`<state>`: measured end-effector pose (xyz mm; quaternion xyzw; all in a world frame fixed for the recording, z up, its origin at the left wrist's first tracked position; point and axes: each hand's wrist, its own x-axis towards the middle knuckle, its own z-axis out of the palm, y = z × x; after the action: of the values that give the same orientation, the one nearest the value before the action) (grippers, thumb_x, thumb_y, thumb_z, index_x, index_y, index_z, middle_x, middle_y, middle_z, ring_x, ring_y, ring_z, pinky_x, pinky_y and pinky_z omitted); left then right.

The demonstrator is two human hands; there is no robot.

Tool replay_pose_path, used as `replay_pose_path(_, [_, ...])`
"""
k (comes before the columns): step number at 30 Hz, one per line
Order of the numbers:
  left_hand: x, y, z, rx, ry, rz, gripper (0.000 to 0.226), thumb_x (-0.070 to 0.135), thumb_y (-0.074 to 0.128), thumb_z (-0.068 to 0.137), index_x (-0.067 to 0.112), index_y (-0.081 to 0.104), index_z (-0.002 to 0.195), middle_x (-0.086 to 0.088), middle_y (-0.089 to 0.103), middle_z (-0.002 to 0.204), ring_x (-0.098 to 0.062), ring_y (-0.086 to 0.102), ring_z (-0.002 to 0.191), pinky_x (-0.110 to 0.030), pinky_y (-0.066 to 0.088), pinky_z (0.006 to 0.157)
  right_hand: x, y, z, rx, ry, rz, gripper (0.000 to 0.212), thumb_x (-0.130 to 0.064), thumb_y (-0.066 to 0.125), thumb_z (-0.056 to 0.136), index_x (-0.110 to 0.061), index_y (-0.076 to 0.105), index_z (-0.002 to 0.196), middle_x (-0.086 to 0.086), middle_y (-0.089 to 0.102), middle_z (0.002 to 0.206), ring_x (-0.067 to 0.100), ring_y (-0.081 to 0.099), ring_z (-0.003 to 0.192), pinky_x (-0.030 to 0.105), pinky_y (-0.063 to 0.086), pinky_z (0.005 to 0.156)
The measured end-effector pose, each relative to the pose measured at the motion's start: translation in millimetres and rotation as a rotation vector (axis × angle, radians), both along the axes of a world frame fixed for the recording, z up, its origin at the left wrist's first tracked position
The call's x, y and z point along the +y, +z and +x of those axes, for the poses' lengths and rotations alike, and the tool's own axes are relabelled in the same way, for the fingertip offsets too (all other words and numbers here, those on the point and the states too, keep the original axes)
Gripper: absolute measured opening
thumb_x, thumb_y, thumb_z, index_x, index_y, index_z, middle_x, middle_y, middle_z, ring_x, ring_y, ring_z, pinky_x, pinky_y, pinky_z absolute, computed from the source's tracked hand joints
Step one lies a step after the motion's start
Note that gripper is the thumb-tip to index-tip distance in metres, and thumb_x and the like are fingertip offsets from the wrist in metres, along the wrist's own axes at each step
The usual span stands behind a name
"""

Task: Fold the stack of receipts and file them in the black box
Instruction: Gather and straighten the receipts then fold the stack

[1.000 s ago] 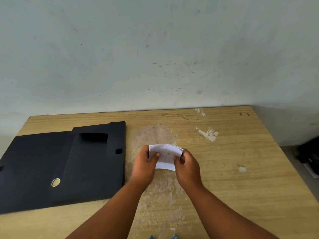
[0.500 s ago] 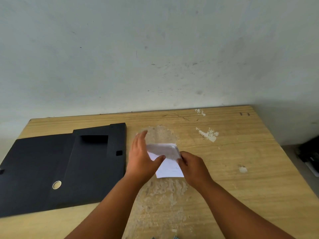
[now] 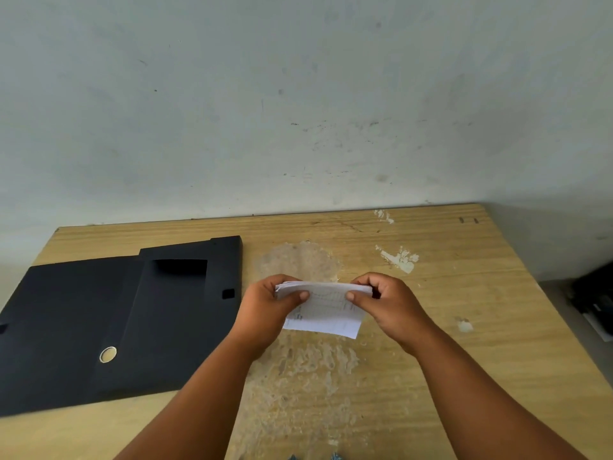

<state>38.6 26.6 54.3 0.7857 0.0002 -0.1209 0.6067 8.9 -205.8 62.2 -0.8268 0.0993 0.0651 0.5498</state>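
Observation:
A stack of white receipts [image 3: 323, 310] with faint print is held just above the wooden table [image 3: 464, 343], bent over along its top edge. My left hand [image 3: 268, 310] pinches its left end, thumb on top. My right hand [image 3: 391, 307] pinches its right end the same way. The black box [image 3: 109, 320] lies flat on the table's left side, its lid shut, with a round metal-rimmed hole near the front and a rectangular cut-out near the back. The box is a short way left of my left hand.
A pale wall runs behind the table's far edge. White paint chips and a worn patch mark the tabletop around my hands. A dark object [image 3: 593, 300] sits on the floor beyond the table's right edge.
My hands have moved apart to the two ends of the receipts, and the stack is now spread wider and bent over at the top. The box has not moved.

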Motion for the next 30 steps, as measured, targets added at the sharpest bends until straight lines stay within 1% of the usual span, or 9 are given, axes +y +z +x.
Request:
replay_pose_path(4, [-6.3, -14.5, -9.6, 0.062, 0.122, -0.114, 0.008, 0.014, 0.078, 0.090, 0.020, 0.083, 0.087, 0.003, 0.079, 0.082, 0.000, 0.069, 0.072, -0.014, 0.053, 0.060, 13.9, -17.6, -9.1, -0.039, -0.166, 0.100, 0.005, -0.023, 0.070, 0.091, -0.027, 0.073, 0.093, -0.007, 0.074, 0.086, 0.005, 0.066, 0.077, 0.020, 0.048, 0.064])
replay_pose_path(7, [-13.5, -25.6, -14.5, 0.091, 0.229, -0.148, 0.012, 0.013, 0.078, 0.090, 0.022, 0.084, 0.087, 0.005, 0.080, 0.085, 0.000, 0.071, 0.075, -0.015, 0.056, 0.063, 32.8, -28.3, -14.6, -0.133, -0.295, 0.075, 0.006, -0.024, 0.069, 0.091, -0.030, 0.071, 0.092, -0.015, 0.072, 0.084, -0.004, 0.064, 0.078, 0.012, 0.048, 0.062])
replay_pose_path(9, [-18.6, -31.7, -17.0, 0.081, 0.269, -0.143, 0.016, 0.011, 0.076, 0.092, 0.025, 0.082, 0.086, 0.012, 0.080, 0.083, 0.004, 0.070, 0.076, -0.011, 0.054, 0.062, 43.0, -36.2, -17.7, -0.164, -0.350, 0.038, 0.008, -0.024, 0.067, 0.092, -0.031, 0.069, 0.092, -0.015, 0.070, 0.086, -0.003, 0.064, 0.082, 0.011, 0.046, 0.063])
replay_pose_path(12, [-23.2, -42.4, -23.8, 0.101, 0.276, -0.098, 0.014, 0.016, 0.073, 0.094, 0.029, 0.074, 0.099, 0.009, 0.076, 0.091, -0.002, 0.069, 0.086, -0.010, 0.052, 0.063, 53.7, -49.6, -24.1, -0.079, -0.410, 0.105, 0.008, -0.025, 0.066, 0.092, -0.032, 0.064, 0.095, -0.011, 0.069, 0.093, 0.003, 0.064, 0.087, 0.020, 0.045, 0.066])
replay_pose_path(16, [-24.2, -53.3, -35.4, 0.210, 0.280, -0.212, 0.026, 0.026, 0.075, 0.093, 0.020, 0.064, 0.116, -0.003, 0.068, 0.111, -0.016, 0.066, 0.101, -0.021, 0.050, 0.077, 63.4, -64.6, -32.6, 0.020, -0.488, 0.294, 0.010, -0.034, 0.057, 0.091, -0.027, 0.062, 0.096, -0.005, 0.067, 0.096, 0.014, 0.063, 0.091, 0.026, 0.043, 0.069])
replay_pose_path(20, [-27.6, -52.4, -36.2, 0.197, 0.320, -0.174, 0.018, 0.041, 0.063, 0.099, 0.024, 0.067, 0.106, -0.001, 0.070, 0.104, -0.012, 0.066, 0.094, -0.022, 0.048, 0.072, 67.3, -68.1, -29.9, 0.047, -0.526, 0.305, 0.024, -0.042, 0.044, 0.103, -0.028, 0.062, 0.098, -0.006, 0.065, 0.095, 0.009, 0.061, 0.090, 0.026, 0.042, 0.071])
replay_pose_path(23, [-32.7, -50.6, -32.3, 0.157, 0.338, -0.138, 0.028, 0.044, 0.051, 0.104, 0.022, 0.069, 0.101, -0.002, 0.071, 0.099, -0.014, 0.066, 0.092, -0.025, 0.047, 0.071, 68.3, -65.3, -25.2, 0.014, -0.548, 0.256, 0.027, -0.042, 0.040, 0.104, -0.032, 0.061, 0.089, -0.008, 0.064, 0.086, 0.008, 0.060, 0.081, 0.025, 0.040, 0.067])
replay_pose_path(27, [-38.8, -47.8, -26.2, 0.185, 0.418, -0.170, 0.034, 0.046, 0.051, 0.104, 0.017, 0.069, 0.098, -0.001, 0.069, 0.091, -0.014, 0.063, 0.084, -0.028, 0.046, 0.070, 68.8, -65.8, -22.9, 0.022, -0.559, 0.245, 0.028, -0.042, 0.040, 0.104, -0.030, 0.060, 0.088, -0.007, 0.063, 0.085, 0.009, 0.059, 0.080, 0.026, 0.041, 0.065])
replay_pose_path(30, [-39.9, -52.1, -25.5, 0.213, 0.387, -0.108, 0.030, 0.042, 0.053, 0.105, 0.016, 0.068, 0.101, -0.004, 0.068, 0.096, -0.015, 0.062, 0.086, -0.027, 0.045, 0.067, 67.7, -68.6, -24.0, 0.054, -0.560, 0.237, 0.025, -0.040, 0.041, 0.104, -0.029, 0.060, 0.091, -0.006, 0.064, 0.089, 0.009, 0.060, 0.083, 0.025, 0.042, 0.065])
